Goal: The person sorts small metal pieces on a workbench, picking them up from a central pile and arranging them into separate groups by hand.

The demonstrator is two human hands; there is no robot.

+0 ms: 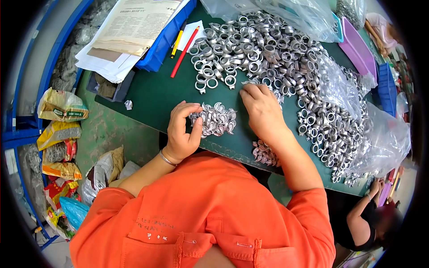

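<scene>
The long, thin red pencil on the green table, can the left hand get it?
Probably yes: nothing seems to stand between the bare left hand and the thin red pencil, and nothing lies on top of it.

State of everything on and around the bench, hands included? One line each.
Left hand: thumb and fingers apart, beside small curved pieces
Right hand: fingers lowered, grip hidden
Small curved pieces: piled loose
Metal rings: heaped loose
Red pencil: lying flat
Newspaper: on top of papers
Blue bin: partly covered by papers
Clear bag: crumpled
Bracelet: worn, left wrist
</scene>
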